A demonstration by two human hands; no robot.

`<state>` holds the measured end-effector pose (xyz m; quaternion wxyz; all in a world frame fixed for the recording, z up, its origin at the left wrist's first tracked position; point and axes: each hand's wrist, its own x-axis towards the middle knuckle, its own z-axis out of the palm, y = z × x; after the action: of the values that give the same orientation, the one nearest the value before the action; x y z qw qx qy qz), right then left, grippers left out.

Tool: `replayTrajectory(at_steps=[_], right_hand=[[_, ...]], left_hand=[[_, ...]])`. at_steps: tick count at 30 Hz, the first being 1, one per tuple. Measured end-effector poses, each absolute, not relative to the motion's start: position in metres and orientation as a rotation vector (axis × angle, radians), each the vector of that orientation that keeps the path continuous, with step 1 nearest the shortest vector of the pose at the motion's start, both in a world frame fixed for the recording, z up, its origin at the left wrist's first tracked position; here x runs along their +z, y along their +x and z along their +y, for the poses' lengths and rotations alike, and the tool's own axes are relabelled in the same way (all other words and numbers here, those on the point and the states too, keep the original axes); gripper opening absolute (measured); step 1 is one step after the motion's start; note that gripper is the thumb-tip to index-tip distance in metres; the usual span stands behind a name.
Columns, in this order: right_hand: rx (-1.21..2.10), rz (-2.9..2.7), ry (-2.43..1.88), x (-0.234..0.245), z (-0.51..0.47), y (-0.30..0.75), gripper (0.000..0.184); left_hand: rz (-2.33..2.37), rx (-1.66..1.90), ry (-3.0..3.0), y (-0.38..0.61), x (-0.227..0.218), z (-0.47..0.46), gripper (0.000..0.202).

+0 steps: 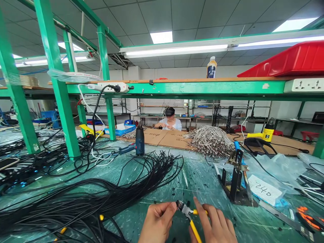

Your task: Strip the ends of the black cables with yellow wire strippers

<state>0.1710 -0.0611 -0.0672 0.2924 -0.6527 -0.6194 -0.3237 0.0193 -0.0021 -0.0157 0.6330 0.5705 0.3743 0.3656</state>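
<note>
My right hand (215, 222) is around a pair of yellow-handled cutting pliers (187, 212), its index finger stretched along one handle. The pliers' jaws point up and left, close to the fingertips of my left hand (160, 219). Thumb and forefinger of that left hand are pinched together beside the jaws; whatever small thing they hold is hidden. To the left lies a long bundle of black cables (101, 194), its loose ends fanned out towards the middle of the bench. Small black scraps are scattered on the green bench top (188, 189) around my hands.
A black metal stand (235, 185) and a note marked 240 (264, 189) lie to the right. Beyond the cables stands a blue heat gun (139, 140), near a pile of pale cables (211, 140). A green shelf beam (177, 88) spans overhead; a person (172, 123) sits opposite.
</note>
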Motion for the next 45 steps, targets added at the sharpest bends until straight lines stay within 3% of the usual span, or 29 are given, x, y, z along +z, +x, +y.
replayTrajectory(at_steps=[11,25,32,37,45], right_hand=[[-0.976,-1.696,-1.842,-0.066,-0.063,0.169,0.063],[-1.101,-1.726,-1.831,-0.087,-0.06,0.165,0.045],[-0.953,-1.749,-1.841,-0.083,-0.059,0.171,0.048],[-0.809,-1.701,-1.875,-0.086,-0.058,0.174,0.043],[-0.726,-1.77,-1.757,-0.071,-0.061,0.185,0.052]], left_hand=[[0.949,0.952,1.706,0.021,-0.004,-0.014,0.045],[1.019,1.015,1.705,0.021,-0.002,-0.019,0.041],[1.015,1.064,1.651,0.02,-0.001,-0.015,0.044],[1.035,0.878,1.436,0.011,-0.008,0.0,0.05],[0.968,0.734,1.435,0.013,-0.008,-0.002,0.057]])
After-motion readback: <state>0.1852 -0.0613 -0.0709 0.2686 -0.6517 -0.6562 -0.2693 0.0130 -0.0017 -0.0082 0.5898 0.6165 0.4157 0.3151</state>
